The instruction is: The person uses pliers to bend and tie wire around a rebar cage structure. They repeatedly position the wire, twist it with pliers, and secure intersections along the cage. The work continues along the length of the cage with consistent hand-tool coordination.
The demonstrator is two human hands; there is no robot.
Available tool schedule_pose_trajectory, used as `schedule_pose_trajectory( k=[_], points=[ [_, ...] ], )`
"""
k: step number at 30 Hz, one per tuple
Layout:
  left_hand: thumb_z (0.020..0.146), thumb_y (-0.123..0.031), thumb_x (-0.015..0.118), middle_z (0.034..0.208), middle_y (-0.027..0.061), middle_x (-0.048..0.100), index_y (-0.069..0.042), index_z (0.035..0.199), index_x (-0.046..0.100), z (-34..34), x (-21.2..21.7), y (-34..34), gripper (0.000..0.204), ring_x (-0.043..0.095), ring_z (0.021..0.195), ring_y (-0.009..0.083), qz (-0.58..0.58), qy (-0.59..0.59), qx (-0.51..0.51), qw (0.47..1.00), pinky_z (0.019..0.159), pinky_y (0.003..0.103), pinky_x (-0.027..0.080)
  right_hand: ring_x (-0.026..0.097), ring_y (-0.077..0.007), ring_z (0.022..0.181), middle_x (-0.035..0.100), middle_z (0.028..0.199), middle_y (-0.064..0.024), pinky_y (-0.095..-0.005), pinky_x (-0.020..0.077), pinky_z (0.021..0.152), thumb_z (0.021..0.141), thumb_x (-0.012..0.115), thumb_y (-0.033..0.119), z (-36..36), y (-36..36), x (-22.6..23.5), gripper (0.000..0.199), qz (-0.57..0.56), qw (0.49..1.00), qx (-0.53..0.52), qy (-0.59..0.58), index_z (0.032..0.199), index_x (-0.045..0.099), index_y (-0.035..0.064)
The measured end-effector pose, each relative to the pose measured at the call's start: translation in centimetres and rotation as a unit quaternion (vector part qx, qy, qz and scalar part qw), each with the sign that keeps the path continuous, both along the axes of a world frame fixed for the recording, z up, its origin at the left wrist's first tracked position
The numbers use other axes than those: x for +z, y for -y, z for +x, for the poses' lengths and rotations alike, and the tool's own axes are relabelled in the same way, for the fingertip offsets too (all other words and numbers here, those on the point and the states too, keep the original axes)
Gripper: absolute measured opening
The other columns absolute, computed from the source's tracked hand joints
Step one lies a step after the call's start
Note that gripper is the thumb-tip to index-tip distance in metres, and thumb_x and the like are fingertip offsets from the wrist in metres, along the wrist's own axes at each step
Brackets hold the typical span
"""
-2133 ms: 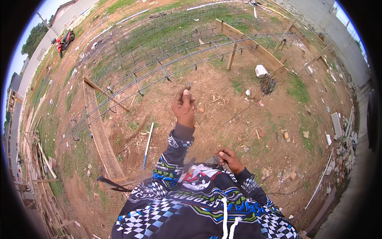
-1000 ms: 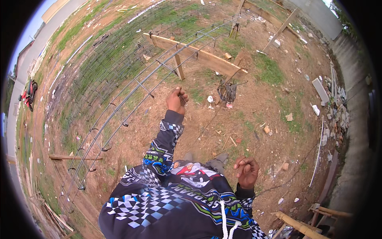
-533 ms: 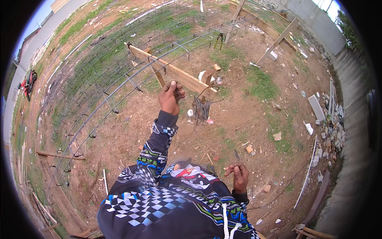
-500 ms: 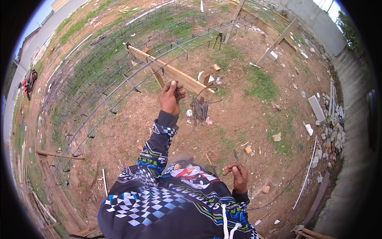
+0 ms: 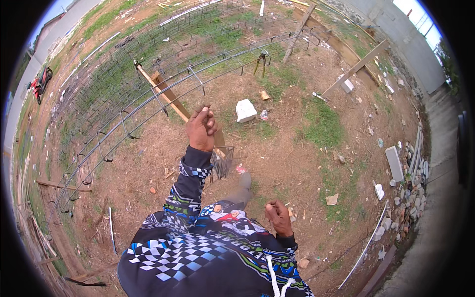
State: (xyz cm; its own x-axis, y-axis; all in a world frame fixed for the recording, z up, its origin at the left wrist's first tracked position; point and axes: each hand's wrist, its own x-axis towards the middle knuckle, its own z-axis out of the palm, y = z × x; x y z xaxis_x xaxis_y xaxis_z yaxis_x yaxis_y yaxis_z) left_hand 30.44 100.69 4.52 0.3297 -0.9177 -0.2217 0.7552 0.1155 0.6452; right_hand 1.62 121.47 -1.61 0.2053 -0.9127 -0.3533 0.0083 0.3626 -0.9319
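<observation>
My left hand [image 5: 202, 129] is raised out in front with its fingers pinched; anything between the fingertips is too small to make out. It covers part of a wooden trestle board [image 5: 167, 98]. Across that board runs a long cage of steel rebar [image 5: 148, 100] with square stirrups. Close below my left hand hangs a bundle of bent steel wire pieces [image 5: 223, 162]. Lower and to the right, near my body, my right hand [image 5: 279, 218] is curled closed, its contents hidden. Pincers [image 5: 260, 63] hang from the cage farther along.
A white block [image 5: 246, 111] lies on the bare soil beyond the trestle. More rebar mesh [image 5: 116, 74] spreads over grass at the far left. Planks [image 5: 356, 68] lean at the back right. Rubble [image 5: 408, 198] lines the concrete wall. A red motorcycle [image 5: 41, 84] stands far left.
My view has shifted, and my foot now shows beside the wire bundle. The white block has come into fuller view. My right hand has moved left and up, its fingers curled tighter.
</observation>
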Motion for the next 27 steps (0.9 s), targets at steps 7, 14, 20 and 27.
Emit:
schedule_pose_trajectory(
  k=[7, 14, 20, 27],
  points=[
    [0.098, -0.018, 0.059, 0.095, 0.0087, 0.066, -0.002, 0.111, 0.059, -4.5, 1.2, 9.4, 0.021, 0.051, 0.056, 0.0080, 0.011, 0.035, 0.018, 0.999, 0.043, 0.020, 0.034, 0.066, -0.0158, 0.082, 0.068, 0.082, -0.0085, -0.0316, 0.0481, 0.082, 0.099, 0.056, 0.017, -5.1, 13.0, 4.3, 0.023, -0.039, 0.981, 0.181, -0.049, 0.114, 0.063, 0.0004],
    [0.097, -0.019, 0.061, 0.097, 0.0081, 0.065, -0.003, 0.110, 0.058, -6.4, 3.0, 15.5, 0.021, 0.051, 0.059, 0.0074, -0.004, 0.007, 0.054, 0.998, 0.042, 0.020, 0.035, 0.061, -0.0273, 0.095, 0.066, 0.093, -0.0097, -0.0354, 0.0464, 0.086, 0.086, 0.062, 0.006, -8.8, 22.1, 3.5, 0.009, -0.198, 0.959, 0.186, -0.081, 0.094, 0.067, 0.0040],
    [0.097, -0.018, 0.061, 0.099, 0.0076, 0.065, -0.005, 0.110, 0.057, -8.2, 3.6, 19.3, 0.019, 0.051, 0.061, 0.0074, -0.021, -0.018, 0.146, 0.989, 0.043, 0.019, 0.035, 0.060, -0.0300, 0.094, 0.065, 0.093, -0.0101, -0.0386, 0.0462, 0.086, 0.081, 0.063, 0.001, -11.8, 30.5, 3.3, 0.010, -0.330, 0.900, 0.237, -0.154, 0.088, 0.068, 0.0052],
    [0.097, -0.017, 0.060, 0.098, 0.0059, 0.064, -0.006, 0.107, 0.057, -11.2, 4.6, 24.2, 0.015, 0.049, 0.061, 0.0071, -0.064, -0.046, 0.254, 0.964, 0.044, 0.018, 0.034, 0.060, -0.0304, 0.096, 0.065, 0.091, -0.0103, -0.0404, 0.0452, 0.087, 0.079, 0.063, 0.001, -17.1, 40.3, 4.1, 0.010, -0.393, 0.867, 0.253, -0.172, 0.087, 0.068, 0.0059]
  ],
)
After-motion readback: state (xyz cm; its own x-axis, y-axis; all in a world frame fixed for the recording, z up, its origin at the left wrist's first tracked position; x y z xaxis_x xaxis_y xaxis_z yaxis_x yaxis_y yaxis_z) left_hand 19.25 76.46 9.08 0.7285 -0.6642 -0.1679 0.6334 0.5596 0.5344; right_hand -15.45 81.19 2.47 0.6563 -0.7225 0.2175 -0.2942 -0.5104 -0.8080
